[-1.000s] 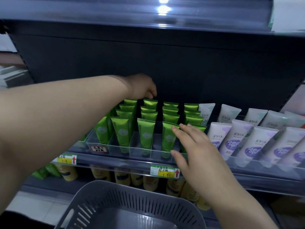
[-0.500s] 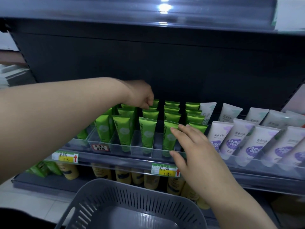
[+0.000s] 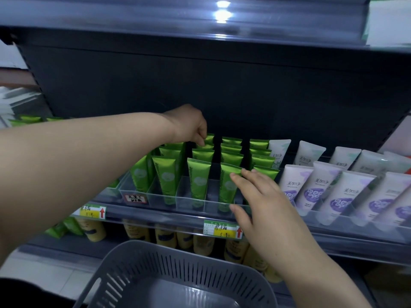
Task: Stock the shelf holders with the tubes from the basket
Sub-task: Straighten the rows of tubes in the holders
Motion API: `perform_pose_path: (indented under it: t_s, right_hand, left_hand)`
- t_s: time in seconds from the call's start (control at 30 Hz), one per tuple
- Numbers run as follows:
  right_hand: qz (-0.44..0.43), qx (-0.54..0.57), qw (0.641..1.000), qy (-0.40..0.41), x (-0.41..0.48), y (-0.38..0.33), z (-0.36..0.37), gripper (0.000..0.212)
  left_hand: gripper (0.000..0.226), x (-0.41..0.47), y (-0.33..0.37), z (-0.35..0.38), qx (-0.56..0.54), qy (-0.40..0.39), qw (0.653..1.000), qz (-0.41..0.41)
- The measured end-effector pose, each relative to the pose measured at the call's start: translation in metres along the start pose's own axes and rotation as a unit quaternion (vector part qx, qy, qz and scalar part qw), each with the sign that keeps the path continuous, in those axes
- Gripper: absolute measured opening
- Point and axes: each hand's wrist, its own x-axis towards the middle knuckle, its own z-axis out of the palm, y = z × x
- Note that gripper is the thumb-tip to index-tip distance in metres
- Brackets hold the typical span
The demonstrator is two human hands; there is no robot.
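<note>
From my end, the left hand is way back in the clear plastic holder, fingertips pinching the flat crimped top of the rearmost green tube. The right hand has its fingers spread loose, touching the front glossy green tubes. The slotted grey basket sits just below the shelf.

There are 1 left hand and 1 right hand, 1 grey basket, 2 yellow price tags, 1 handwritten label. The green tubes stand in 5 lanes; their total is unclear.
</note>
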Motion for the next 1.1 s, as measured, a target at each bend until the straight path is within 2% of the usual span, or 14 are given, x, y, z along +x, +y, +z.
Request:
perform_pose_path:
  t_s: [0.43, 0.73, 1.1]
  right_hand:
    - [-0.003, -0.008, 1.000, -0.008, 0.000, -0.001, 0.000, 0.057]
    - [-0.006, -0.011, 1.000, -0.002, -0.001, -0.001, -0.001, 0.057]
    - [-0.004, -0.008, 1.000, -0.010, -0.001, -0.002, -0.001, 0.057]
  left_hand:
    - [0.012, -0.008, 0.005, -0.002, 0.030, 0.009, 1.000, -0.002]
    - [0.027, -0.010, 0.007, -0.003, 0.039, -0.024, 0.999, 0.002]
    - [0.032, -0.011, 0.006, -0.003, 0.041, -0.047, 0.998, 0.000]
